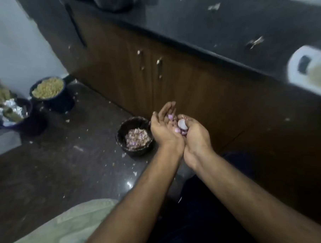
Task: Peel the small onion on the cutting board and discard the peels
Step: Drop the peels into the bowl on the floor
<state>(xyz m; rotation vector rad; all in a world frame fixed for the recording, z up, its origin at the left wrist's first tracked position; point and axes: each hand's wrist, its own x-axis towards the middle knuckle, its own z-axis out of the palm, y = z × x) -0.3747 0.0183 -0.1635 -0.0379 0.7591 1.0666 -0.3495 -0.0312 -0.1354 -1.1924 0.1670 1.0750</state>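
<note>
Pale cloth [72, 222]: a light greenish fabric at the bottom edge of the view, nearest the camera.
Left hand [165, 129]: palm up and cupped, fingers fairly straight and pointing away, carrying small pinkish-purple onion peels [171, 120]; its heel touches the other hand.
Right hand [194, 133]: fingers curled around a small pale peeled onion [181, 123], which sits at the fingertips between the two hands, with more pink scraps just below it.
Dark round bin [135, 135]: stands on the dark speckled stone floor [62, 163] just left of the left hand, part filled with pink and tan peels.
Floor litter: pale flecks lie scattered around the bin.
Blue bowl with foil [11, 114]: at the far left, holding crumpled silver foil and greenish scraps.
Blue bowl of yellow bits [48, 89]: just behind the foil bowl, near the wall.
Brown wooden cabinet [139, 74]: behind the hands, with metal door handles.
Black stone counter [197, 22]: above the cabinet, flecked with scraps.
White plastic cutting board [309, 71]: at the right edge on the counter, blurred.
</note>
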